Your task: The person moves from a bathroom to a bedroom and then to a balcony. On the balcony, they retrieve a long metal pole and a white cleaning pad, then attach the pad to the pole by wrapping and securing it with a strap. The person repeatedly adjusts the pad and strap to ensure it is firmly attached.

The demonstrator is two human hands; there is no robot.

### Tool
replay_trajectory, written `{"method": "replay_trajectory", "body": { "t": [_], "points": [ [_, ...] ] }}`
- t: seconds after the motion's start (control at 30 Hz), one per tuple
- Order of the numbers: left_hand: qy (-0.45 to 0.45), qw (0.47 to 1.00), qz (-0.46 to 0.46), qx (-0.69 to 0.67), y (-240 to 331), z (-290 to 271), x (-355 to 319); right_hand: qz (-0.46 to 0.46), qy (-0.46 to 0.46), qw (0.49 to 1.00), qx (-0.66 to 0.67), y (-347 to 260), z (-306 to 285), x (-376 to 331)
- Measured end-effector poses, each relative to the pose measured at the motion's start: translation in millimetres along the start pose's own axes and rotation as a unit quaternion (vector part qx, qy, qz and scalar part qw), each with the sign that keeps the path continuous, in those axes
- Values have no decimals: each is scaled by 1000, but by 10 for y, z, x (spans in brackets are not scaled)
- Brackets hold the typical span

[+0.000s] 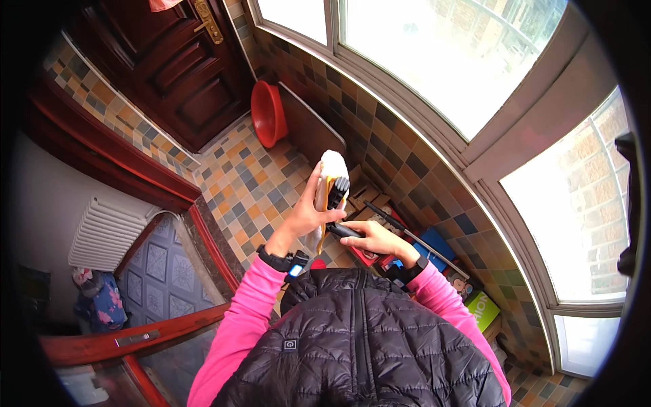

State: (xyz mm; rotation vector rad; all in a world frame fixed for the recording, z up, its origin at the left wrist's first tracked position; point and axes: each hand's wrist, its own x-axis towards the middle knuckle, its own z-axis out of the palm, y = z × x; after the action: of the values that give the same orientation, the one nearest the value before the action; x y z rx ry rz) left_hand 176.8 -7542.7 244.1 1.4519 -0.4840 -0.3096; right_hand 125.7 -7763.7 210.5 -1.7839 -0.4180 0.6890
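In front of my chest I hold what looks like a cleaning tool, with a white fluffy pad (333, 163), a yellow edge and a ridged black joint (338, 192). My left hand (306, 214) grips the pad from its left side, thumb across toward the black part. Below it, my right hand (375, 239) is closed around the tool's black handle (344, 231). The pad stands roughly upright, its top above my left fingertips. My palm hides part of the pad's lower side, and the handle's far end cannot be made out.
A red basin (268, 114) leans by a dark board (313, 122) near the wooden door (180, 74). Boxes and clutter, including a blue item (435, 245) and a green box (482, 311), line the tiled wall under the windows. A radiator (107, 234) is at left.
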Motion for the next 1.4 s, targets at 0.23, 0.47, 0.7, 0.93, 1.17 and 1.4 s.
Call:
{"method": "replay_trajectory", "body": {
  "t": [0.23,0.47,0.7,0.93,1.17,1.4],
  "points": [
    [55,995,3,-89,-60,-55,21,104,-42,993,44,-112,-60,-138],
    [145,989,19,2,-71,41,33,124,-43,991,3,-80,-50,-148],
    [269,882,153,356,75,95,98,133,-36,990,-25,-155,-72,-233],
    [258,862,184,397,125,114,124,92,20,985,-143,-40,-54,-235],
    [274,881,144,357,242,129,94,99,157,934,-307,76,-48,-256],
    [292,918,108,244,379,175,-32,56,320,847,-422,55,-61,-152]
  ]
}}
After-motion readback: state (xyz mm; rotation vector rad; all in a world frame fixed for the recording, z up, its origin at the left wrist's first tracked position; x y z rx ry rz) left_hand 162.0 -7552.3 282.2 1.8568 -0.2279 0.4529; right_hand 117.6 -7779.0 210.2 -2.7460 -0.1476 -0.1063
